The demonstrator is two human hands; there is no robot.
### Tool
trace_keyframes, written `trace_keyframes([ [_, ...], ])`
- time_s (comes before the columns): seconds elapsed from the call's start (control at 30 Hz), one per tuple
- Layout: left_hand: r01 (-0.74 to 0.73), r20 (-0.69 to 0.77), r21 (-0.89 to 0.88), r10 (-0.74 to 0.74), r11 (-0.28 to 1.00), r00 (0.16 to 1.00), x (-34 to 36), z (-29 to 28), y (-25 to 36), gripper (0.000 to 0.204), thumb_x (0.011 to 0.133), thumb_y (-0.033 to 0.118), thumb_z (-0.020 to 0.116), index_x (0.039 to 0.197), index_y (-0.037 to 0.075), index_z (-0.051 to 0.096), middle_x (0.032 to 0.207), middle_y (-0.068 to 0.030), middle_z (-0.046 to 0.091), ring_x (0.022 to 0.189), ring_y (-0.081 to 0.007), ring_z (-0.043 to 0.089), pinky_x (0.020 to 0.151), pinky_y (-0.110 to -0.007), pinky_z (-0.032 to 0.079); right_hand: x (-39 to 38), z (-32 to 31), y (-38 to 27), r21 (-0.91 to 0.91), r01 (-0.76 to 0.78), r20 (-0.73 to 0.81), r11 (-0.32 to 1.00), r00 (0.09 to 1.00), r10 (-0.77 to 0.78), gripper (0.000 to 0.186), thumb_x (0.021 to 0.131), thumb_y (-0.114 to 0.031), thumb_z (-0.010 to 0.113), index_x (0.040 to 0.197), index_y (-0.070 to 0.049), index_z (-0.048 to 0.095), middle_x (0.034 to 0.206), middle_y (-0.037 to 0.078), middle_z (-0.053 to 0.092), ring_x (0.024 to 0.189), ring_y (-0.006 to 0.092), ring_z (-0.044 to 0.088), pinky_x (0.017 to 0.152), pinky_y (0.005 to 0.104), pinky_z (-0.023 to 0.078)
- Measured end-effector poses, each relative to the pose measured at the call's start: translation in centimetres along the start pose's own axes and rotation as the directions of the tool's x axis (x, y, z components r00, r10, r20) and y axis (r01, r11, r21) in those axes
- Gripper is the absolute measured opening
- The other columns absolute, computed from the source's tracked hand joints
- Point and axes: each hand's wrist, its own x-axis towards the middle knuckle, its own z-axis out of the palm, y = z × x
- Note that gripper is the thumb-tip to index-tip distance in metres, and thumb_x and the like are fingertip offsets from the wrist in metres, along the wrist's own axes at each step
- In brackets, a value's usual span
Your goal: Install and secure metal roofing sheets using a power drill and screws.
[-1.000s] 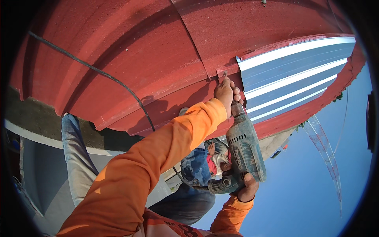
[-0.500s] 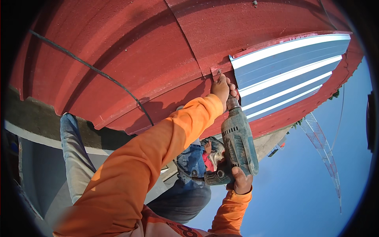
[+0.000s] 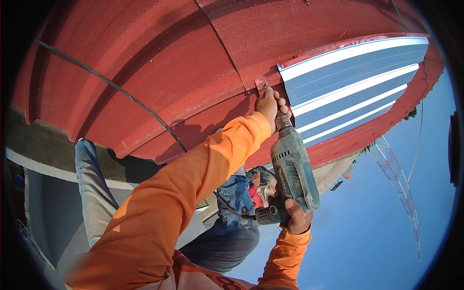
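I hold a dusty teal corded drill [image 3: 292, 169] pointed up at a red corrugated roof panel [image 3: 193, 58]. My left hand [image 3: 273, 108] is closed around the front of the drill beyond its chuck, with a small metal tip showing by the fingertips at a red overlapping edge [image 3: 261, 82]; what exactly the fingers pinch is too small to make out. My right hand [image 3: 297, 217] grips the drill at the handle. Just right of my left hand lies a silver-blue ribbed metal sheet [image 3: 353, 89] on the red panel.
A dark cable [image 3: 111, 84] crosses the red panel. Behind my forearm another person [image 3: 261, 186] is partly visible, with a hand and pink clothing. Legs in jeans [image 3: 89, 193] are at left, beside a concrete ledge [image 3: 50, 164]. A lattice crane [image 3: 396, 179] stands against the sky at right.
The drill and both my hands have shifted slightly left and up in the picture, as have the metal sheet and roof seam. My hold on the drill looks the same.
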Motion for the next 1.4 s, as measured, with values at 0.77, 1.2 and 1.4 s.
trace_keyframes([
  [0.77,0.025,0.000,-0.037,-0.025,0.999,1.000,0.1,0.6,0.0,0.024,0.101,0.031,0.039,0.085,0.013,0.043,0.062,-0.0011,0.044,0.052,-0.0173,0.046,0.055,-0.039,0.046,1.3,-0.9,-3.0,-0.121,-0.017,0.045,0.993,0.999,0.023,0.051,0.074,-0.026,0.066,0.113,0.006,0.057,0.100,0.012,0.065,0.081,0.0213,0.061,0.074,0.0304,0.048],
  [1.2,-0.027,-0.080,0.592,0.092,0.806,0.993,-9.4,0.6,-3.1,0.072,0.079,0.066,0.059,0.113,0.004,0.053,0.102,-0.0112,0.054,0.107,-0.0209,0.050,0.094,-0.031,0.036,2.6,-2.9,-4.8,-0.124,-0.055,0.165,0.991,0.983,0.075,0.049,0.071,-0.012,0.063,0.117,0.004,0.054,0.098,0.007,0.063,0.084,0.0160,0.058,0.077,0.0279,0.045],
  [1.4,0.060,-0.001,0.306,-0.062,0.950,0.998,-9.3,0.9,-3.7,0.055,0.078,0.048,0.070,0.109,0.004,0.058,0.097,-0.0090,0.057,0.084,-0.0196,0.058,0.078,-0.037,0.050,2.6,-1.7,-6.2,-0.131,-0.006,0.152,0.991,0.988,0.026,0.043,0.075,-0.014,0.064,0.114,0.004,0.056,0.097,0.008,0.063,0.086,0.0141,0.058,0.078,0.0279,0.046],
])
